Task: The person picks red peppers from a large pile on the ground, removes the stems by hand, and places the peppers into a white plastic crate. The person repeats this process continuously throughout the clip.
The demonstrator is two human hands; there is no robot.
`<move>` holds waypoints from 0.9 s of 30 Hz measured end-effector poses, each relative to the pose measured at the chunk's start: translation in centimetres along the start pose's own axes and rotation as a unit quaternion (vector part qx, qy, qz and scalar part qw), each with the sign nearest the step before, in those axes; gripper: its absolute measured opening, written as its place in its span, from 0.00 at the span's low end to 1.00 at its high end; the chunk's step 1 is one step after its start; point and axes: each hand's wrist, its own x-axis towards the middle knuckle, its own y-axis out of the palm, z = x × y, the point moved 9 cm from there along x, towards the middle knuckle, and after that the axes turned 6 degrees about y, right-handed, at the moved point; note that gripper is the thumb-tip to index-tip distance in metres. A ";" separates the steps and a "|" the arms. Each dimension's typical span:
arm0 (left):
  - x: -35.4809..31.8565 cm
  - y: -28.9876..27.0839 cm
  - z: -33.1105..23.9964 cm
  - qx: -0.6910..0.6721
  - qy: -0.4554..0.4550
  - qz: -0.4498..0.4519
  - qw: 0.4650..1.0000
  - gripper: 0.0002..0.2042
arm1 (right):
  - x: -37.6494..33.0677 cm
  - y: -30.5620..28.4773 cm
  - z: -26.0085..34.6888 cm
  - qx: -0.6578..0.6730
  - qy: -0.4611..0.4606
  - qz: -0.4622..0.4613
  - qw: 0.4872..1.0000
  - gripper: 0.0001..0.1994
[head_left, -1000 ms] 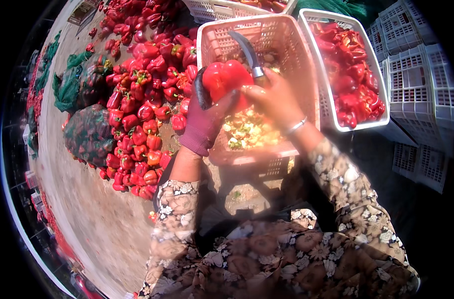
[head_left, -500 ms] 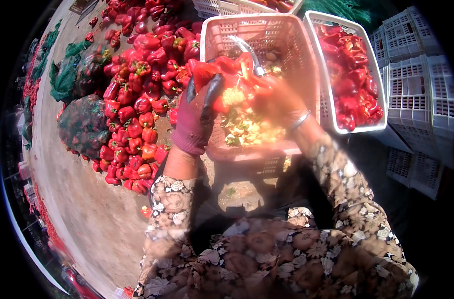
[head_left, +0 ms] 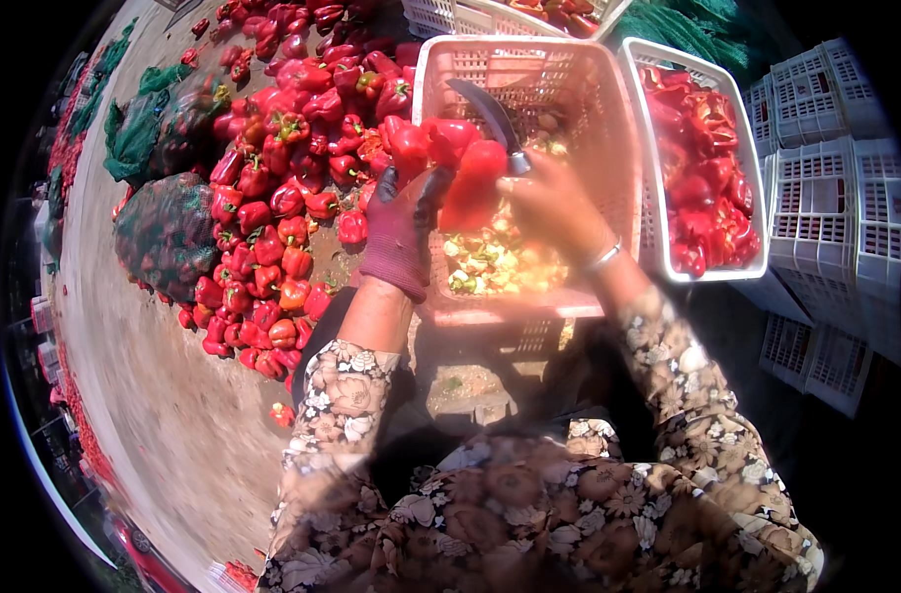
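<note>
My left hand, in a purple glove with dark fingers, is closed around a cut red bell pepper. The pepper spreads in lobes above the glove, over the pink crate. In my bare right hand is a curved knife, its blade pointing up and left. That hand is close to the pepper's right side and slightly blurred; whether its fingers touch the pepper, I cannot tell. Pale pepper cores and seeds lie in the crate beneath both hands.
Whole red peppers are heaped on the ground at left, beside filled green net bags. A white crate of opened peppers stands right of the pink one. Stacked white crates are farther right, and green netting lies behind.
The pepper has turned: its pale core and stem showed before, and smooth red skin shows now. The core is no longer seen on it. The knife stays in my right hand.
</note>
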 end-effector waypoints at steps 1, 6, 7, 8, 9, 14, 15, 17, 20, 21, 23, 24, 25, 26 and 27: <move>-0.1 -0.5 -0.4 0.003 -0.005 -0.007 1.000 0.23 | 0.1 0.1 -0.3 0.047 0.050 0.013 0.998 0.15; -0.1 1.2 -0.5 0.085 -0.060 0.029 0.994 0.21 | -1.2 -1.5 4.2 -0.079 -0.089 -0.046 0.992 0.18; -0.4 2.0 -1.2 0.134 -0.031 0.037 0.990 0.22 | -1.0 -0.8 3.7 -0.065 -0.066 -0.019 0.996 0.19; -0.5 2.3 -1.6 0.160 -0.016 0.045 0.986 0.23 | -1.3 -0.8 3.8 -0.095 -0.066 -0.029 0.993 0.18; -0.5 2.5 -1.9 0.185 -0.001 0.053 0.981 0.25 | -1.7 -0.9 4.0 -0.125 -0.066 -0.040 0.989 0.18; 0.0 2.5 -2.6 0.209 0.039 0.042 0.976 0.30 | -1.3 -1.7 2.8 0.046 -0.017 -0.072 0.996 0.15; 0.1 2.1 -2.6 0.210 0.040 0.029 0.976 0.31 | -1.3 -1.8 2.7 0.075 -0.011 -0.077 0.994 0.15; 0.6 1.7 -2.5 0.226 0.037 0.015 0.973 0.31 | -1.3 -2.6 2.1 0.044 0.010 -0.090 0.995 0.15; 1.1 1.0 -2.4 0.284 0.048 0.001 0.958 0.29 | -1.9 -3.4 2.9 -0.020 0.037 -0.125 0.991 0.15; 1.3 0.8 -2.7 0.308 0.072 -0.007 0.949 0.29 | -2.1 -3.5 3.2 -0.045 0.046 -0.140 0.988 0.15; 1.7 1.4 -2.0 0.302 0.063 -0.004 0.951 0.27 | -1.4 -3.6 2.3 -0.031 -0.007 -0.108 0.994 0.14; 2.0 1.7 -1.2 0.276 0.029 0.002 0.961 0.27 | -1.2 -4.1 1.9 -0.024 -0.033 -0.095 0.995 0.14; 1.7 1.4 -0.5 0.257 -0.009 0.001 0.966 0.26 | -2.1 -3.0 2.2 -0.021 0.039 -0.068 0.997 0.16; 1.6 1.6 -0.7 0.271 -0.004 0.018 0.962 0.26 | -2.1 -3.0 3.2 -0.131 -0.054 -0.086 0.986 0.16; 1.4 1.8 -1.0 0.285 0.000 0.035 0.958 0.26 | -2.2 -2.5 3.7 -0.237 -0.147 -0.103 0.955 0.17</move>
